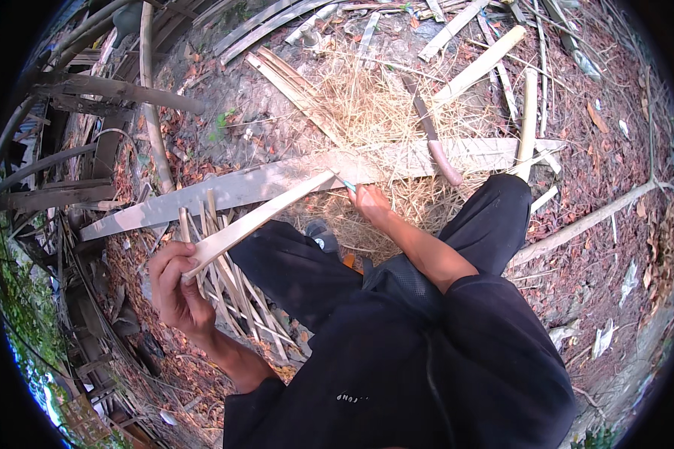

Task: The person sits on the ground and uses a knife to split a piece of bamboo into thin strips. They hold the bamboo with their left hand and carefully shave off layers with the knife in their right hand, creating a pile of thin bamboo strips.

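My left hand (178, 288) is closed around the lower end of a pale split-bamboo strip (266, 213). The strip slants up to the right, and its far end lies over a long grey plank (240, 187). At that end my right hand (371, 206) is closed on a slim light-blue tool (344, 182). Its tip touches or nearly touches the strip; most of the tool is hidden in my fingers, so its kind cannot be made out. A machete (423, 112) with a brown handle lies across the plank, beyond my right hand.
Straw-like shavings (367, 101) are heaped behind the plank. Several thin strips (247, 299) lie beside my left leg. Split bamboo pieces (487, 63) lie at the far right, and a wooden frame (90, 90) stands at the left. A branch (591, 224) lies on the right.
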`<state>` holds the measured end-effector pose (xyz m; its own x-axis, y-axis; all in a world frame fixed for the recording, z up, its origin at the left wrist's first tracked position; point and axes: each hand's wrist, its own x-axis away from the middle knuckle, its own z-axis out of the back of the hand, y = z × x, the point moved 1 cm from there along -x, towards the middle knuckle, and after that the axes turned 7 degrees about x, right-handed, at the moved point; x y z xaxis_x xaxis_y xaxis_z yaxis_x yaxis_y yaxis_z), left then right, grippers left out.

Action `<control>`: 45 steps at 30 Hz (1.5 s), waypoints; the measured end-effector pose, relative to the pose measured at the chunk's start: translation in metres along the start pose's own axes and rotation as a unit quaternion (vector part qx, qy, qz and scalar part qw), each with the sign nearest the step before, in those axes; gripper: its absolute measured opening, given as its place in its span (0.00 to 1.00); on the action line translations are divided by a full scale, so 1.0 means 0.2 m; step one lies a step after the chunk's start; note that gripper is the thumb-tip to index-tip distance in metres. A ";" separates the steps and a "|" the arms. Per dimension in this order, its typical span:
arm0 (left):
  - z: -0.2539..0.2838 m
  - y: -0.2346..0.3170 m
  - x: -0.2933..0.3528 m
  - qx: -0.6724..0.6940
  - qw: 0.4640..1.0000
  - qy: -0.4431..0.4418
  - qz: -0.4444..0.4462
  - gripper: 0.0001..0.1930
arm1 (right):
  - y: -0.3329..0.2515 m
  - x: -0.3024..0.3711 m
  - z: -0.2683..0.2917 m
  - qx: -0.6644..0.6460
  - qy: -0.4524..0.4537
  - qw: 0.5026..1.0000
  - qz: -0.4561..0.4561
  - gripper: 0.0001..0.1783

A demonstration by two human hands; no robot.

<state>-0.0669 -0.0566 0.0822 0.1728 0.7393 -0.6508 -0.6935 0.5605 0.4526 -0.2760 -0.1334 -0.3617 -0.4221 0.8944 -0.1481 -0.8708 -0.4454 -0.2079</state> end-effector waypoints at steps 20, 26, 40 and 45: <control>-0.03 -0.05 0.13 -0.014 0.990 0.113 0.080 0.12 | 0.04 -0.07 0.24 -0.183 -0.087 0.968 -0.150 0.16; 0.01 -0.04 0.10 -0.069 0.986 0.124 0.087 0.10 | 0.00 -0.12 0.22 -0.376 -0.109 0.901 -0.189 0.22; -0.03 -0.06 0.07 -0.051 0.976 0.174 0.117 0.06 | -0.09 -0.13 0.28 -0.200 -0.094 0.962 -0.162 0.27; -0.10 0.02 0.01 -0.030 0.984 0.141 0.103 0.05 | -0.10 -0.11 0.23 -0.118 -0.115 0.972 -0.167 0.27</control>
<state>-0.0834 -0.0604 0.0711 -0.1709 0.6965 -0.6970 -0.7354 0.3807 0.5607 -0.2618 -0.1426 -0.3101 -0.1946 0.9640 0.1812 -0.8981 -0.1009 -0.4280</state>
